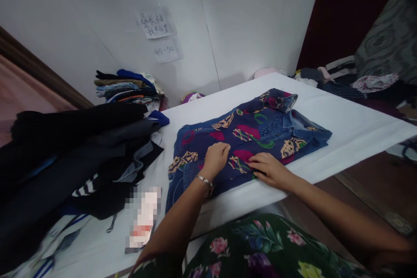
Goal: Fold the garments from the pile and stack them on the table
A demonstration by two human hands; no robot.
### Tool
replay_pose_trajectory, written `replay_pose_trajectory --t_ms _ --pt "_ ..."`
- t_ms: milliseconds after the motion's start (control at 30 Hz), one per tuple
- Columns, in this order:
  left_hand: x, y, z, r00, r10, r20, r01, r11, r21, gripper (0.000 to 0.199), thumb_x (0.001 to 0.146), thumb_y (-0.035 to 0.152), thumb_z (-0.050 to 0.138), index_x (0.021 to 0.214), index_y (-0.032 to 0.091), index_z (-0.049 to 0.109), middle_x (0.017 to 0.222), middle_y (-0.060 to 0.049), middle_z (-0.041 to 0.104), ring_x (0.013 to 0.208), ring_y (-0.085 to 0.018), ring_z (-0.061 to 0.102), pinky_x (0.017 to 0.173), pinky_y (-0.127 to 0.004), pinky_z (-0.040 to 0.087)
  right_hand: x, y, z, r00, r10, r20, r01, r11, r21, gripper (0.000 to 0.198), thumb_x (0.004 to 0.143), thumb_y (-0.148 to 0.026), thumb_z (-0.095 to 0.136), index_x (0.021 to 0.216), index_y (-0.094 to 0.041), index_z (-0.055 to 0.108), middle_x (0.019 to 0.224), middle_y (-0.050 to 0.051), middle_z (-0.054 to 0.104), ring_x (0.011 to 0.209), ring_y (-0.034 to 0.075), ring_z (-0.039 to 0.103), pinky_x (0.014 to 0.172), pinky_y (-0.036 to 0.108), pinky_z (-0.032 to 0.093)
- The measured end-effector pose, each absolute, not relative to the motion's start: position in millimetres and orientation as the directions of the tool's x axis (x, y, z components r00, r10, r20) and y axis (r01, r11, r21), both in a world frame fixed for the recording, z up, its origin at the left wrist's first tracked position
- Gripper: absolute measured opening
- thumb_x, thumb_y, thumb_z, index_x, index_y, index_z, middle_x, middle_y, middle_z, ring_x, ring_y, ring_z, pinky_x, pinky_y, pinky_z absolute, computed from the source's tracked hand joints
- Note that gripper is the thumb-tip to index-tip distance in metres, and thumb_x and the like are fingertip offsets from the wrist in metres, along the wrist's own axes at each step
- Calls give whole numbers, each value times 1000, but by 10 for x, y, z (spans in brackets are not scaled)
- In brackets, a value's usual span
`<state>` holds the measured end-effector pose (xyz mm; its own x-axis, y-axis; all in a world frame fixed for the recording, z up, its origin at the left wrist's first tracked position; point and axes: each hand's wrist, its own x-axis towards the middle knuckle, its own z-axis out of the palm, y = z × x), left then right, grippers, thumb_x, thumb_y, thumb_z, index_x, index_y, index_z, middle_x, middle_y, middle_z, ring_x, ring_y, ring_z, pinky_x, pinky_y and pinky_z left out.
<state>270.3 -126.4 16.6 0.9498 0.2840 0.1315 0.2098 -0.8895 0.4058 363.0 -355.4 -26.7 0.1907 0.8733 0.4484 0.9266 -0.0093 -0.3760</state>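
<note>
A dark blue denim shirt (243, 132) with a bright pink, green and tan print lies across the white table in front of me. Its collar points to the right, and one sleeve is folded near the far edge. My left hand (216, 160), with a bracelet at the wrist, is closed with curled fingers on the middle of the shirt; the fingertips are partly hidden. To its right, my right hand (271, 171) rests on the near side of the shirt, fingers stretched out and slightly spread.
At left a large heap of dark clothes (81, 156) covers the table, with a folded stack (127, 89) behind it. A pixelated flat item (143, 219) lies near my left forearm. The white tabletop (345, 117) extends right, and more clothes (355, 80) lie beyond it.
</note>
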Motion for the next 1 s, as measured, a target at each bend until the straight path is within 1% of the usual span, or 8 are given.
replay_pose_trajectory --t_ms 100,200,267,367,533,767,900,1000 --pt "3086 -1312 99 960 281 15 253 -886 389 34 96 35 42 93 21 73 100 -7 72 95 -19 62 84 -27 43 3518 -3601 -342 256 894 369 928 -121 -352 32 89 -18 52 119 -19 64 113 13 63 102 24 54 84 41 45" --pt "3383 -1369 -14 957 278 -87 288 -858 424 39 95 40 43 85 19 74 94 -9 73 91 -20 64 80 -27 43 3505 -3630 -449 316 872 374 927 -199 -319 35 89 -10 46 118 -19 65 105 12 63 95 23 53 78 37 43" --pt "3512 -1400 -84 956 269 -120 294 -842 453 40 94 42 45 82 19 74 92 -10 73 88 -21 65 77 -27 43 3517 -3629 -512 357 845 398 920 -244 -306 35 91 -10 44 118 -19 65 101 11 63 91 22 52 76 35 41" --pt "3608 -1429 -159 958 255 -130 286 -826 486 32 91 39 52 83 20 75 94 -8 74 87 -20 65 75 -26 44 3527 -3605 -568 401 810 428 909 -296 -292 32 94 -13 44 115 -21 67 98 10 63 89 21 51 73 33 37" --pt "3633 -1448 -188 961 250 -120 275 -803 529 16 87 28 59 85 21 74 97 -3 74 89 -16 65 76 -23 44 3529 -3553 -589 407 798 444 909 -311 -276 24 94 -14 47 99 -20 70 90 8 63 86 21 48 70 32 32" --pt "3700 -1481 -173 938 335 -91 336 -812 478 22 94 29 47 90 17 65 94 -10 70 89 -21 64 78 -30 44 3536 -3552 -609 404 820 405 910 -315 -270 20 89 -7 48 92 -17 65 89 8 61 85 21 47 71 34 31" --pt "3763 -1469 -198 936 324 -137 350 -818 456 19 93 28 48 91 17 62 95 -12 69 91 -23 65 80 -31 43 3525 -3549 -605 415 836 358 905 -337 -261 19 85 -3 49 88 -17 63 88 7 60 83 21 47 70 34 31" --pt "3859 -1398 -188 939 284 -192 342 -825 451 23 93 32 49 84 17 63 92 -11 70 90 -23 65 82 -30 44 3519 -3542 -595 420 837 351 902 -343 -261 21 83 -2 49 89 -18 62 89 7 60 84 21 47 70 34 31"
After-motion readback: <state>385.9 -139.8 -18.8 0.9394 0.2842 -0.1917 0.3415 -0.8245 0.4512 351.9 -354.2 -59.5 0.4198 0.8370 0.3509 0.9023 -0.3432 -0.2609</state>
